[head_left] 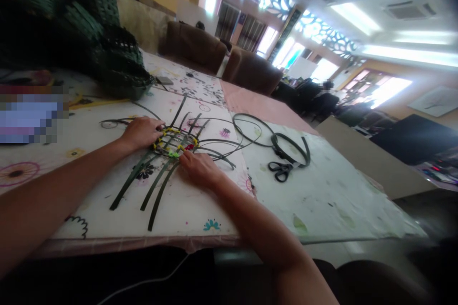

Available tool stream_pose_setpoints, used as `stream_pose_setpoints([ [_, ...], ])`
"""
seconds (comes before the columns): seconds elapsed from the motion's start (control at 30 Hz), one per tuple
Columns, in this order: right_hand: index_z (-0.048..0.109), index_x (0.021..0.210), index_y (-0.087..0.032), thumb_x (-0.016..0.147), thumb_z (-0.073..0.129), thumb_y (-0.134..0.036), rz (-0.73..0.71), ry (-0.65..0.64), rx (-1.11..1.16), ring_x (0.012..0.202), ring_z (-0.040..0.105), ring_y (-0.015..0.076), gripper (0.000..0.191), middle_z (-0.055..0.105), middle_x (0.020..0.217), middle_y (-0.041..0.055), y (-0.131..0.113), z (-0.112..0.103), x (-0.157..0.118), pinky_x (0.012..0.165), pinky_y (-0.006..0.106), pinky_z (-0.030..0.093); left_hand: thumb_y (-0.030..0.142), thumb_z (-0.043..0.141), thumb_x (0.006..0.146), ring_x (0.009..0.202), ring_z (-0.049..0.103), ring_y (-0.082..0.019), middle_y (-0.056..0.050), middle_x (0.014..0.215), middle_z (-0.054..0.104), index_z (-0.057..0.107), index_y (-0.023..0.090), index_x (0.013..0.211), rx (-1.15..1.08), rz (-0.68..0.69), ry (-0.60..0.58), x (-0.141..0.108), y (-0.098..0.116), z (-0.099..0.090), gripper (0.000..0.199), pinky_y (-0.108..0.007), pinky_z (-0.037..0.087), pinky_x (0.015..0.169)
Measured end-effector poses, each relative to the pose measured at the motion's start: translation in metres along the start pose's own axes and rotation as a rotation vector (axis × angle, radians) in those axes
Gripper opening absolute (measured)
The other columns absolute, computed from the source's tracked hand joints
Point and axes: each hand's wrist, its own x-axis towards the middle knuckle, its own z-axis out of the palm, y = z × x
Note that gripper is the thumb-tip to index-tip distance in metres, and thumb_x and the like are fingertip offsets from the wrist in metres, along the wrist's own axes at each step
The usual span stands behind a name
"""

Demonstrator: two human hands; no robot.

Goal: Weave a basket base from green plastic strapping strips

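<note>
On the flowered tablecloth lies a basket base (174,143) of dark green flat strips, woven in a rounded openwork shape. Yellow, red and bright green bits, perhaps clips or ties, sit around its rim. Loose strip ends (155,186) spread toward me, and others point to the far side and the right. At the left rim, my left hand (143,132) has its fingers closed on the edge. My right hand (198,167) pinches the near right rim beside the green and red bits; its fingertips are partly hidden. A thin strand loops out to the right.
Black-handled scissors (281,170) lie right of the base, near a coil of dark strip (291,150) and a larger ring (252,129). Dark green woven baskets (121,57) are piled at the back left. A pixelated screen-like patch (28,119) is at the left edge. Brown chairs (195,47) stand beyond the table.
</note>
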Motion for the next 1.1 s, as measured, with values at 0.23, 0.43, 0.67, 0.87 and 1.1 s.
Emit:
stream_pose_setpoints([
  [0.23, 0.061, 0.114, -0.015, 0.103, 0.037, -0.012, 0.015, -0.008, 0.038, 0.074, 0.063, 0.0166, 0.027, 0.07, 0.109, 0.0116, 0.0, 0.002, 0.002, 0.056, 0.032, 0.038, 0.024, 0.06, 0.083, 0.099, 0.069, -0.029, -0.01, 0.104, 0.079, 0.072, 0.015, 0.125, -0.027, 0.006, 0.0, -0.002, 0.002, 0.002, 0.045, -0.053, 0.034, 0.112],
  [0.43, 0.06, 0.116, -0.016, 0.104, 0.038, -0.016, 0.026, -0.012, 0.016, 0.077, 0.066, 0.0179, 0.025, 0.07, 0.113, 0.0114, 0.001, 0.0, 0.0, 0.057, 0.032, 0.038, 0.022, 0.055, 0.089, 0.113, 0.064, -0.032, -0.014, 0.119, 0.073, 0.076, 0.013, 0.115, 0.012, 0.068, 0.042, -0.01, 0.014, -0.003, 0.034, -0.066, 0.015, 0.121],
  [0.67, 0.06, 0.118, -0.017, 0.099, 0.043, -0.011, 0.109, 0.06, 0.018, 0.083, 0.068, 0.0201, 0.027, 0.07, 0.114, 0.0117, 0.009, 0.002, -0.001, 0.06, 0.031, 0.044, 0.032, 0.055, 0.091, 0.118, 0.059, -0.031, -0.012, 0.12, 0.072, 0.074, 0.021, 0.096, -0.247, 0.422, 0.049, -0.015, 0.046, -0.027, 0.022, -0.046, 0.046, 0.109],
  [0.87, 0.037, 0.155, -0.018, 0.095, 0.045, -0.007, 0.146, 0.076, 0.075, 0.091, 0.069, 0.0228, 0.062, 0.071, 0.12, 0.0128, 0.012, 0.002, -0.001, 0.067, 0.032, 0.05, 0.025, 0.055, 0.08, 0.108, 0.067, -0.03, -0.012, 0.117, 0.073, 0.068, 0.018, 0.116, -0.339, 0.471, -0.302, -0.026, 0.064, -0.034, 0.038, -0.04, 0.053, 0.097],
  [1.1, 0.06, 0.125, -0.017, 0.1, 0.043, -0.012, 0.185, 0.049, 0.106, 0.097, 0.071, 0.0237, 0.031, 0.071, 0.12, 0.0123, 0.012, -0.002, 0.0, 0.069, 0.032, 0.049, 0.033, 0.055, 0.086, 0.106, 0.07, -0.028, -0.011, 0.118, 0.075, 0.069, 0.019, 0.119, -0.334, 0.406, -0.368, -0.023, 0.064, -0.038, 0.038, -0.036, 0.053, 0.094],
])
